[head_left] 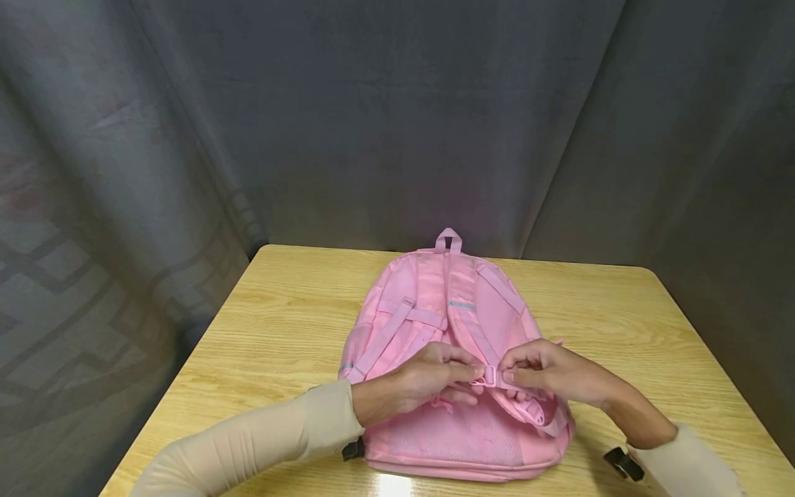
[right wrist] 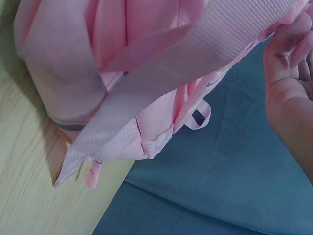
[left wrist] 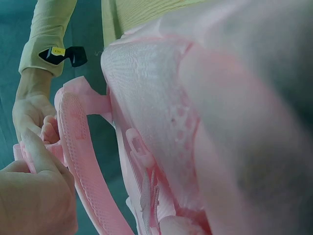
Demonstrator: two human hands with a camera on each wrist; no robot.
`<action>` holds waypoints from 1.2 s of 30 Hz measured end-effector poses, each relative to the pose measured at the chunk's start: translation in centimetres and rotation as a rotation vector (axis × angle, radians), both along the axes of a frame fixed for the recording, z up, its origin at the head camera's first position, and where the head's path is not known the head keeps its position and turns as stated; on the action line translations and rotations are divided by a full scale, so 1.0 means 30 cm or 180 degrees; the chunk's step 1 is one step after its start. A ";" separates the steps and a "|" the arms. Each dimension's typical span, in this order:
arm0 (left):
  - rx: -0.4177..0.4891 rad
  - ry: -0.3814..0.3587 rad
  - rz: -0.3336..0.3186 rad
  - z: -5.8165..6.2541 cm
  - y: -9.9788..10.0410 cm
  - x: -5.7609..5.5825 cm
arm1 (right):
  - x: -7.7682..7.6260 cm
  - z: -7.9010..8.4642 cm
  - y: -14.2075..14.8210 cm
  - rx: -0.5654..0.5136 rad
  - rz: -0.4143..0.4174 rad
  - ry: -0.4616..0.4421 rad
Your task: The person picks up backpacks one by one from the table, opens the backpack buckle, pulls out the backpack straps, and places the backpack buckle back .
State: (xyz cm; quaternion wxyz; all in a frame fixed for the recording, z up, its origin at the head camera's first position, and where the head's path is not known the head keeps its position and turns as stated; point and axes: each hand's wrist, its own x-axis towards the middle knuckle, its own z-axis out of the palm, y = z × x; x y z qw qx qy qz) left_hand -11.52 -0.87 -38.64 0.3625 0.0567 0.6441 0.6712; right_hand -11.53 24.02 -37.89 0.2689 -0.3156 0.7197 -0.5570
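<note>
With the pink backpack [head_left: 404, 428] lying on the counter [head_left: 286, 324], carry loop [head_left: 448, 232] toward the far edge, left grip [head_left: 435, 378] pinching the buckle [head_left: 491, 375] and right grip [head_left: 553, 371] the webbing [head_left: 501, 381], uneven pulling could twist or slip it.

Dark grey curtains [head_left: 397, 138] behind a pale wood-grain table [head_left: 286, 310] with rounded corners
</note>
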 end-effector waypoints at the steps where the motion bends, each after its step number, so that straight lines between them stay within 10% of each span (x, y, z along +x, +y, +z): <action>1: 0.0001 -0.0001 0.0001 0.001 0.000 0.001 | 0.000 -0.001 -0.001 -0.0015 0.0004 -0.0016; 36: -0.0053 0.0045 -0.0026 0.004 -0.002 0.005 | 0.009 0.013 -0.014 0.0073 -0.0059 -0.0114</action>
